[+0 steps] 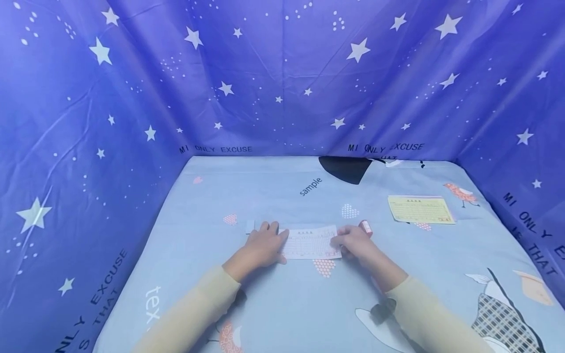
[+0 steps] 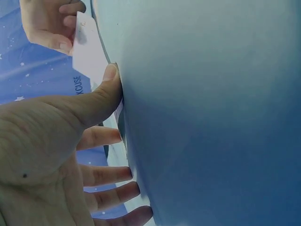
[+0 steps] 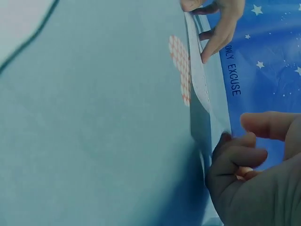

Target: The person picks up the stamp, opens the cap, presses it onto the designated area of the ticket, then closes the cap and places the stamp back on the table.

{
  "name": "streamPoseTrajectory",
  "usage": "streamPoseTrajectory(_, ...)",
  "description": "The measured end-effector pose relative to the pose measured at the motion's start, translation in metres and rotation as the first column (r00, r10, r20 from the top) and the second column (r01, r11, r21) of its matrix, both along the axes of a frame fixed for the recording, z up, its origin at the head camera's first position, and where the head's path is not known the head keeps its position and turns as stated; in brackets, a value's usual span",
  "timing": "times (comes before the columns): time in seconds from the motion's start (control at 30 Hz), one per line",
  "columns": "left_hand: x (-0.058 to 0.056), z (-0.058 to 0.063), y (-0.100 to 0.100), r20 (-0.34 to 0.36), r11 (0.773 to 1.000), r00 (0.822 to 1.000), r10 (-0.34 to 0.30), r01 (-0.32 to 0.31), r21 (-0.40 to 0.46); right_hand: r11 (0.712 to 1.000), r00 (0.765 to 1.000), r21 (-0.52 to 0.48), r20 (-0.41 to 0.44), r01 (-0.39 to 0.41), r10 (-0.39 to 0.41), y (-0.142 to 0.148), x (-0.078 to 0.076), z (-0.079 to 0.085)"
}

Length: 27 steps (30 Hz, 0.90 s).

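Note:
A white printed form (image 1: 309, 245) with ruled lines lies on the patterned cloth between the two hands. My left hand (image 1: 264, 245) rests on its left end, thumb and fingers straight and spread. In the left wrist view, the left thumb (image 2: 107, 82) presses at the paper's edge, fingertips down on the cloth. At the form's right edge, my right hand (image 1: 355, 241) pinches the paper with curled fingers. In the right wrist view the form (image 3: 200, 77) appears edge-on and slightly bowed, its end reaching the right fingers (image 3: 235, 160). The exact right-hand contact is partly hidden.
A yellow printed form (image 1: 421, 210) lies at the right, pink showing along its edge. Just beyond the right hand is a small red-and-white object (image 1: 365, 228). A small pale piece (image 1: 250, 226) sits beyond the left hand. Purple star-printed curtains (image 1: 282, 73) surround the cloth-covered surface (image 1: 265, 304).

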<state>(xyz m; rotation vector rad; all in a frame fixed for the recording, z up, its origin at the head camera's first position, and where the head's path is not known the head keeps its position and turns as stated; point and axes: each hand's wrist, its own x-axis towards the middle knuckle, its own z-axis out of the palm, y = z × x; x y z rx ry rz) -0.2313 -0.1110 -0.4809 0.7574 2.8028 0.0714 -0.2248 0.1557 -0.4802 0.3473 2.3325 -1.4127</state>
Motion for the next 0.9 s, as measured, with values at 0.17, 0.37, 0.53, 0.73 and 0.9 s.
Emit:
streamPoseTrajectory(0.17, -0.002, 0.000, 0.000, 0.002, 1.000, 1.000, 0.006, -0.006, 0.006, 0.992, 0.993, 0.105, -0.090, -0.068, 0.078, 0.005, 0.001, 0.012)
streamPoseTrajectory(0.37, -0.003, -0.003, -0.003, 0.021, 0.999, 0.999, 0.030, -0.030, 0.030, 0.970, 0.970, 0.197, -0.168, -0.144, 0.178, 0.021, -0.007, 0.036)
streamPoseTrajectory(0.53, -0.002, -0.011, -0.004, 0.025, 0.999, 0.999, 0.035, -0.036, 0.038, 0.966, 0.935, 0.162, -0.260, -0.203, 0.241, 0.061, -0.023, 0.056)
streamPoseTrajectory(0.73, 0.000, -0.015, -0.003, -0.009, 0.999, 1.000, 0.017, -0.016, 0.030, 0.978, 0.924, 0.127, -0.325, -0.167, 0.201, 0.141, -0.044, 0.063)
streamPoseTrajectory(0.9, 0.000, -0.014, -0.002, -0.012, 1.000, 1.000, 0.013, -0.013, 0.027, 0.967, 0.923, 0.243, -0.349, -0.077, 0.161, 0.206, -0.056, 0.059)
